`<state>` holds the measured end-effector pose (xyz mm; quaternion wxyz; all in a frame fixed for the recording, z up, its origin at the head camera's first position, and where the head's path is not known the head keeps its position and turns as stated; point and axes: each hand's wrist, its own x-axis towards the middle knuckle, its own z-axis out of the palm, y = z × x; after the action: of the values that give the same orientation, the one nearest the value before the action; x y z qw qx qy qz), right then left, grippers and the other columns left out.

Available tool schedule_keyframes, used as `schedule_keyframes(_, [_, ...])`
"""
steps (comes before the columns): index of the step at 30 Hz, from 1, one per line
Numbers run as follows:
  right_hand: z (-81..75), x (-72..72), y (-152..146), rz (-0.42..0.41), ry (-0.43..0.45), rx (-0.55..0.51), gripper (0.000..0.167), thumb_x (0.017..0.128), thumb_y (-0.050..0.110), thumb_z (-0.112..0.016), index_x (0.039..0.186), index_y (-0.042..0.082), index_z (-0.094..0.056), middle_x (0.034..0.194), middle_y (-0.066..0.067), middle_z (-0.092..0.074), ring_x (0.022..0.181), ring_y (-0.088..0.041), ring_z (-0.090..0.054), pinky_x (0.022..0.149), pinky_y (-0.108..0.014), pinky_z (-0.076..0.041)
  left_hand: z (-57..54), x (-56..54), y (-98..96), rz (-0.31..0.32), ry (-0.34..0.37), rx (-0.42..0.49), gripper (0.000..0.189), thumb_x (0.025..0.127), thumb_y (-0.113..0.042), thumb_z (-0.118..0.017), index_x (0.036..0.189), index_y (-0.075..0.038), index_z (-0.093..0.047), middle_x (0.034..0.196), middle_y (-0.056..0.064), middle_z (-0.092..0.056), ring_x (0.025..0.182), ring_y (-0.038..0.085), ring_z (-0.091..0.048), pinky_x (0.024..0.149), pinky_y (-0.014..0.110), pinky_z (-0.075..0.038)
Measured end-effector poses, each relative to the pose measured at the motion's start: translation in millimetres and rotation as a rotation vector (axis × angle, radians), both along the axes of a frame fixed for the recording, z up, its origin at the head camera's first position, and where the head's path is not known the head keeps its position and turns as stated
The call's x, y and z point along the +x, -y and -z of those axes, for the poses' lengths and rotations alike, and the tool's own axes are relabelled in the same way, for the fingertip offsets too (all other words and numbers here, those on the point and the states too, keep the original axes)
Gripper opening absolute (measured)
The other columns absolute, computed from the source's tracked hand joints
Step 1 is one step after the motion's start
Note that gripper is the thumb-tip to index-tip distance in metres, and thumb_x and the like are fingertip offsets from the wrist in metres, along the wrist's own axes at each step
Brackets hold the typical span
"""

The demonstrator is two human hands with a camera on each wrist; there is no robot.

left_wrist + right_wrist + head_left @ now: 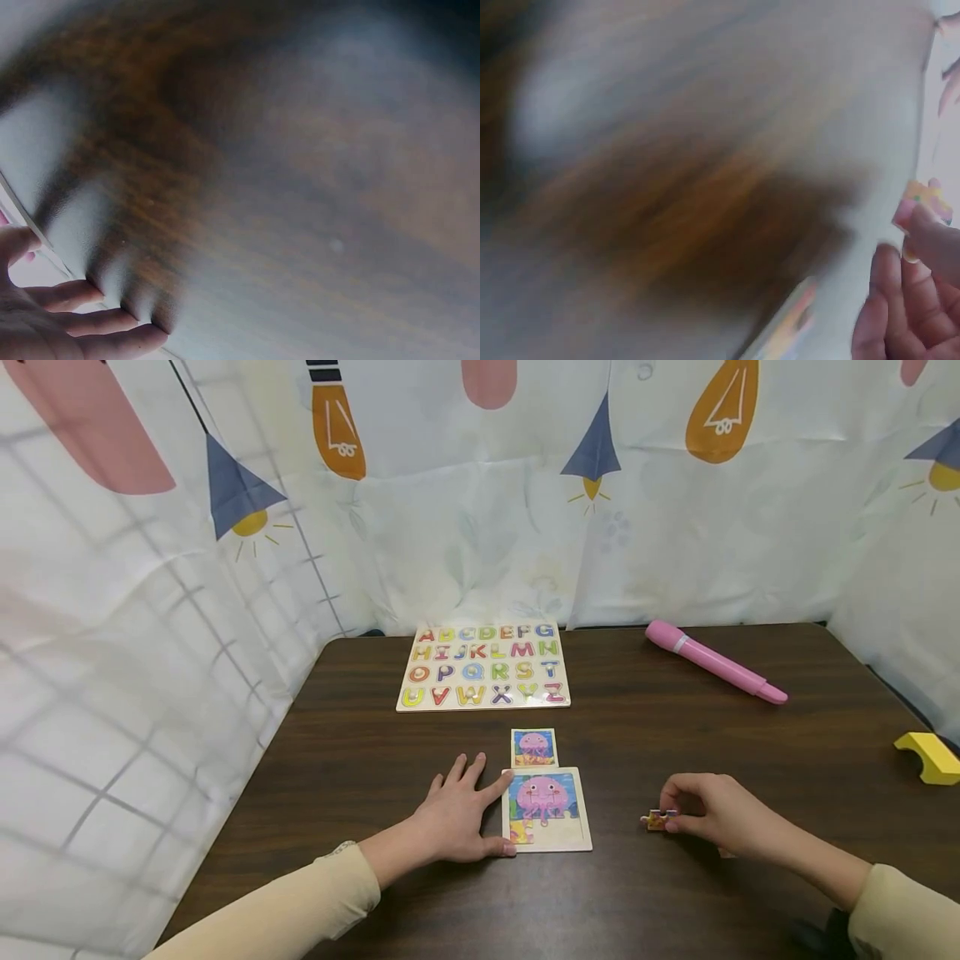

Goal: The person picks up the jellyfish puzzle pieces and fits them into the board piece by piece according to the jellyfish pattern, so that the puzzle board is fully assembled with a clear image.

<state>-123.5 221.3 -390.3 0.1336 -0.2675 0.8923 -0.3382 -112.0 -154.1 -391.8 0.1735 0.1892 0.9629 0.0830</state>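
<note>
My left hand (457,817) rests on the table with its fingers spread, thumb and index finger touching the left edge of a jigsaw tray (551,845). The tray shows a pink jellyfish, and bare wood shows at its lower right. Above it lies a small picture card (533,748) with the same jellyfish. Over to the right, my right hand (723,817) pinches a jigsaw piece (656,820) between thumb and fingers; the right wrist view shows this piece (913,212) coloured orange and pink. Another piece (726,853) lies partly hidden beneath the right hand.
An alphabet peg board (483,667) lies at the back of the dark wooden table (352,735). A pink marker-shaped tube (716,662) lies at the back right, and a yellow arch block (930,757) sits by the right edge. Printed curtains hang behind.
</note>
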Motion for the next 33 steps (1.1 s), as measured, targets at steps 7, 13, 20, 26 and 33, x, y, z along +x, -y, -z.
schedule_keyframes(7, [-3.3,-9.6,30,-0.016,0.188,-0.15,0.012,0.092,0.018,-0.077,0.1,0.009,-0.073,0.091,0.003,-0.072,0.077,-0.002,-0.063,0.069,-0.022,-0.052,0.6,0.5,-0.2,0.004,-0.001,-0.005,0.096,0.082,-0.07,-0.07,0.161,-0.03,-0.034,0.168,0.019,-0.025,0.154,0.048,-0.021,0.114,0.07,-0.032])
schedule_keyframes(13, [-3.5,-17.0,69,-0.043,0.305,-0.178,0.016,0.095,0.014,-0.073,0.106,0.003,-0.076,0.09,-0.002,-0.076,0.079,-0.011,-0.068,0.068,-0.023,-0.056,-0.9,0.7,0.2,-0.001,-0.004,-0.003,0.096,0.082,-0.069,-0.071,0.161,-0.029,-0.034,0.168,0.019,-0.024,0.154,0.048,-0.021,0.114,0.07,-0.032])
schedule_keyframes(20, [0.1,-19.1,109,-0.026,0.305,-0.162,0.014,0.091,0.013,-0.077,0.099,0.002,-0.075,0.08,-0.002,-0.075,0.069,-0.01,-0.063,0.058,-0.023,-0.049,-0.2,0.5,-0.7,-0.001,-0.006,-0.005,0.095,0.083,-0.07,-0.07,0.161,-0.03,-0.034,0.169,0.019,-0.024,0.155,0.048,-0.021,0.114,0.069,-0.032])
schedule_keyframes(26, [1.1,-16.1,125,-0.002,0.341,-0.15,0.016,0.088,0.016,-0.081,0.09,0.004,-0.071,0.07,-0.002,-0.073,0.06,-0.007,-0.06,0.052,-0.022,-0.044,0.3,0.1,-1.1,-0.003,-0.003,-0.006,0.095,0.083,-0.071,-0.069,0.161,-0.031,-0.034,0.169,0.019,-0.024,0.155,0.048,-0.021,0.114,0.069,-0.032])
schedule_keyframes(33, [1.3,-14.5,133,0.027,0.366,-0.113,0.016,0.085,0.015,-0.084,0.086,0.006,-0.07,0.066,-0.002,-0.073,0.057,-0.007,-0.067,0.051,-0.021,-0.047,0.4,1.0,-0.5,-0.007,-0.008,0.004,0.095,0.082,-0.071,-0.07,0.161,-0.03,-0.035,0.168,0.02,-0.025,0.154,0.048,-0.022,0.114,0.069,-0.032])
